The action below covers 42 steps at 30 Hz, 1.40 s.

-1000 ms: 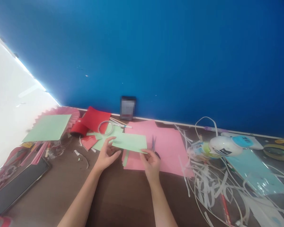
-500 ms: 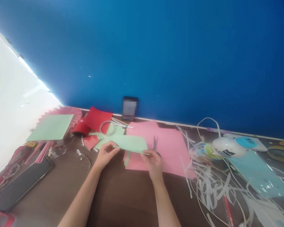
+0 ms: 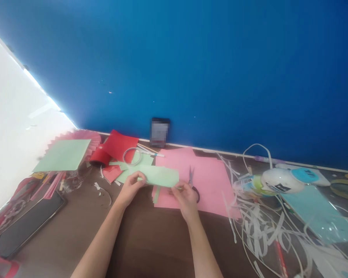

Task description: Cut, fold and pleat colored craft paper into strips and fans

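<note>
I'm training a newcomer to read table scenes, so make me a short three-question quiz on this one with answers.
1. True or false: the scissors lie on the pink paper.
2. Which colour is the paper sheet held by the left hand and right hand? A: red; B: light green; C: purple.
3. Fill in: the dark phone lies on the ____ side of the table.
Key: 1. true; 2. B; 3. left.

We can pass over bare tabletop [image 3: 153, 239] between our forearms [image 3: 104, 235]; scissors [image 3: 190, 181] lie beside our right hand [image 3: 187, 199], with tangled white strips [image 3: 256, 231] barring the way farther right.
</note>
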### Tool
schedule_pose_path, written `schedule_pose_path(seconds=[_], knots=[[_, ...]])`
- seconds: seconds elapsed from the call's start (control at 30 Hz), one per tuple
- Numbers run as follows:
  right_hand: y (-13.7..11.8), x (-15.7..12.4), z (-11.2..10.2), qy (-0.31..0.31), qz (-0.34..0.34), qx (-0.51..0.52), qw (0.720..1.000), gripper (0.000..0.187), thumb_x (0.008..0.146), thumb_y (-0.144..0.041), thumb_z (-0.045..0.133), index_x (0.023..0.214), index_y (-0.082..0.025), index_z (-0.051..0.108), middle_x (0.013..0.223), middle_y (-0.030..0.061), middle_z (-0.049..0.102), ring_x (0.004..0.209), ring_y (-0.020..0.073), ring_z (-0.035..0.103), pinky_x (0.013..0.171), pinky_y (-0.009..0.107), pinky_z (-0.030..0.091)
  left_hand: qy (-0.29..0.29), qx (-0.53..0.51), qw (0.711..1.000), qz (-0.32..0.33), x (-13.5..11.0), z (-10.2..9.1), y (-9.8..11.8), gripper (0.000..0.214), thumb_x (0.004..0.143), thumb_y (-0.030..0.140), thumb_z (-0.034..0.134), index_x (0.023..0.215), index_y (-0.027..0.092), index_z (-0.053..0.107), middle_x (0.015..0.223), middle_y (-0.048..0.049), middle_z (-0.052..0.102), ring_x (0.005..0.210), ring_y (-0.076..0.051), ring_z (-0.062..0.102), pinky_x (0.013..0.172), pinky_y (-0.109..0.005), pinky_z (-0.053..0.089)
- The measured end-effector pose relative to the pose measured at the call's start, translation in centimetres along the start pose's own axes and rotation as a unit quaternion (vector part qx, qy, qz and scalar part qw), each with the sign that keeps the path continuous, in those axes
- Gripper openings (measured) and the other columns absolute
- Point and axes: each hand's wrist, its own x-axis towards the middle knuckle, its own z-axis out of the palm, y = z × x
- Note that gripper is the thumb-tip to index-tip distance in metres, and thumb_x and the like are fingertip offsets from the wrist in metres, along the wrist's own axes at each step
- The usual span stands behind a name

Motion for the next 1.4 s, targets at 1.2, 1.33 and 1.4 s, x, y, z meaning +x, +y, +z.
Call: schedule_pose_path(seconds=[1.2, 1.33, 1.4], knots=[[0.4, 0.2, 0.3, 0.068, 0.012, -0.024, 0.997, 0.027, 0.062, -0.036, 0.071, 0.06, -0.017, 0.052, 0.054, -0.0017, 0.057, 0.049, 0.0147, 0.062, 0.051, 0.027, 0.054, 0.035, -0.072, 0.995, -0.056, 0.3, 0.5, -0.6, 0.027, 0.06, 0.03, 0.074, 0.06, 0.014, 0.051, 0.053, 0.0032, 0.059, 0.057, -0.01, 0.06, 0.068, -0.026, 0.053], [0.4, 0.2, 0.3, 0.069, 0.004, -0.038, 0.997, 0.028, 0.062, -0.037, 0.07, 0.059, -0.018, 0.049, 0.051, -0.0009, 0.059, 0.046, 0.015, 0.061, 0.053, 0.029, 0.053, 0.044, -0.08, 0.994, -0.06, 0.4, 0.7, -0.7, 0.027, 0.059, 0.029, 0.075, 0.06, 0.014, 0.052, 0.054, 0.0026, 0.06, 0.057, -0.01, 0.06, 0.068, -0.026, 0.053], [0.3, 0.1, 0.3, 0.064, 0.006, -0.043, 0.997, 0.029, 0.063, -0.037, 0.069, 0.059, -0.018, 0.048, 0.05, -0.0011, 0.059, 0.046, 0.015, 0.061, 0.054, 0.029, 0.053, 0.052, -0.088, 0.993, -0.061, 0.4, 0.7, -0.8, 0.027, 0.058, 0.029, 0.075, 0.061, 0.014, 0.052, 0.055, 0.0025, 0.061, 0.058, -0.009, 0.06, 0.068, -0.025, 0.053]])
